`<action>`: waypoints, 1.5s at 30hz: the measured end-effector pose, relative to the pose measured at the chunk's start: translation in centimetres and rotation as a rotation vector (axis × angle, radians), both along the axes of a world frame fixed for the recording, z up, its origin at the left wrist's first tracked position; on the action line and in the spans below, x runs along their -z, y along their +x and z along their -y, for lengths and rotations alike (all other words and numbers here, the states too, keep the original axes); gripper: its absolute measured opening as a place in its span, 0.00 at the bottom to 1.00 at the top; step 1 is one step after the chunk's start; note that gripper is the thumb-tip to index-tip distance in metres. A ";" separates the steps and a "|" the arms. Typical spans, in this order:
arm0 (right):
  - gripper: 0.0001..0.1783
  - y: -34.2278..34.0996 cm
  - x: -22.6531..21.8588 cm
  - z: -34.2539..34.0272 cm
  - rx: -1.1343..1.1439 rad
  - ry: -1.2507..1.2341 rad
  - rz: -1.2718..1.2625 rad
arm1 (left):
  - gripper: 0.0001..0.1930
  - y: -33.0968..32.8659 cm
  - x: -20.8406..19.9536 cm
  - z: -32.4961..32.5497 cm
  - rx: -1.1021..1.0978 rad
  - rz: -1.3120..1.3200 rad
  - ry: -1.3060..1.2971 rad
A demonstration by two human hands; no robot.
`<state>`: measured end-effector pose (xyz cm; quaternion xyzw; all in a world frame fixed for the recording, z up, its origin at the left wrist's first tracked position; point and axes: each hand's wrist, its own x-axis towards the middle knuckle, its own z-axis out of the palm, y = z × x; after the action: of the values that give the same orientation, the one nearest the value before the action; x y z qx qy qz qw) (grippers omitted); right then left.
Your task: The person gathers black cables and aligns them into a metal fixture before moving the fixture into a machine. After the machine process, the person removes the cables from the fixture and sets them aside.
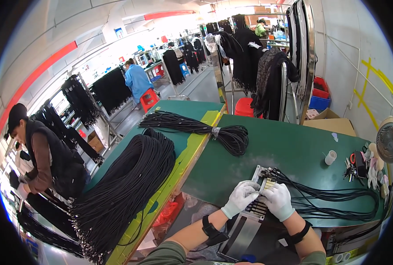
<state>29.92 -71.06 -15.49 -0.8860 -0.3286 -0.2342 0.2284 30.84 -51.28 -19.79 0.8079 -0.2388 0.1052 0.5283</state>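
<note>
Both my hands wear white gloves and meet over a metal fixture (256,212) with a row of slots, at the front edge of the green table. My left hand (242,197) has its fingers pinched together at the fixture's left side. Close beside it, my right hand (278,201) curls its fingertips down over the slots. Whatever the fingertips grip is too small and covered to make out. Thin black cables (333,193) run from the fixture's upper end to the right and loop back under my right hand. Several cable ends lie side by side in the fixture.
A tied bundle of black cables (232,138) lies across the yellow-taped table edge (195,142). A larger cable heap (130,176) covers the left table. On the right are a white spool (330,157), tools (353,165) and a fan (387,139). A person (48,154) works at left.
</note>
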 end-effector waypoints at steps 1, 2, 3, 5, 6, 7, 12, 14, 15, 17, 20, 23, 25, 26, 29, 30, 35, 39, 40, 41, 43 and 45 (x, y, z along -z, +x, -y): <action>0.10 0.1 -0.2 0.1 -0.007 0.010 -0.017 | 0.06 0.0 -0.1 0.0 -0.011 0.016 0.003; 0.10 0.2 -0.3 0.4 -0.013 0.019 -0.035 | 0.06 -0.1 -0.2 0.1 -0.020 0.031 0.006; 0.10 0.2 -0.3 0.7 -0.020 0.028 -0.053 | 0.06 -0.1 -0.1 0.1 -0.023 0.029 0.005; 0.09 0.2 0.0 1.3 0.012 0.027 -0.053 | 0.06 -0.1 0.0 -0.3 -0.028 0.069 -0.012; 0.09 0.2 0.2 1.8 0.046 0.028 -0.051 | 0.06 -0.2 -0.1 -0.4 -0.031 0.089 -0.020; 0.09 0.3 0.3 2.2 0.089 0.031 -0.046 | 0.06 -0.1 -0.2 -0.6 -0.027 0.090 -0.020; 0.08 0.5 2.1 4.0 0.182 0.205 -0.099 | 0.07 0.2 0.0 -1.4 -0.181 0.081 -0.040; 0.07 1.2 1.9 3.9 0.087 0.177 -0.112 | 0.07 0.6 1.0 -1.3 -0.251 0.212 -0.010; 0.07 1.2 1.9 3.9 0.048 0.163 -0.136 | 0.07 0.7 0.8 -1.4 -0.269 0.246 0.050; 0.07 1.4 1.2 4.1 0.090 0.082 -0.110 | 0.08 0.8 -0.1 -1.7 -0.301 0.240 0.110; 0.06 1.5 1.3 4.6 0.168 0.093 -0.149 | 0.09 1.2 -0.4 -1.6 -0.334 0.128 0.131; 0.05 1.7 1.2 5.0 0.168 0.027 -0.223 | 0.10 1.5 0.4 -1.3 -0.340 0.074 0.160; 0.05 1.6 1.1 5.4 0.172 0.000 -0.222 | 0.10 1.7 1.0 -1.1 -0.318 0.083 0.179; 0.05 1.6 1.0 5.5 0.169 -0.024 -0.213 | 0.10 1.8 1.2 -1.0 -0.314 0.081 0.177; 0.05 1.0 0.8 5.4 0.159 -0.039 -0.214 | 0.10 1.4 1.7 -1.1 -0.349 0.144 0.226; 0.06 0.9 0.6 5.3 0.157 -0.031 -0.214 | 0.10 1.3 1.8 -1.2 -0.349 0.141 0.227; 0.07 0.8 0.5 4.8 0.152 -0.045 -0.135 | 0.10 1.0 1.8 -1.2 -0.339 0.173 0.276; 0.08 0.8 0.6 4.3 0.175 -0.076 -0.093 | 0.11 1.0 2.3 -1.3 -0.335 0.141 0.265; 0.08 0.8 0.5 4.2 0.175 -0.076 -0.092 | 0.12 1.0 2.3 -1.4 -0.315 0.103 0.254; 0.08 0.6 0.4 4.1 0.168 -0.075 -0.090 | 0.13 1.1 2.4 -1.5 -0.296 0.064 0.244; 0.08 0.5 0.4 4.0 0.157 -0.075 -0.088 | 0.14 0.8 1.3 -0.5 -0.251 0.084 0.271; 0.08 0.5 0.6 3.9 0.162 -0.072 -0.088 | 0.17 0.4 -0.3 0.5 -0.162 0.128 0.327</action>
<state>30.39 -74.95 -16.06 -0.9267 -0.2539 -0.2007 0.1910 31.21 -51.75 -19.50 0.8912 -0.2199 0.1585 0.3637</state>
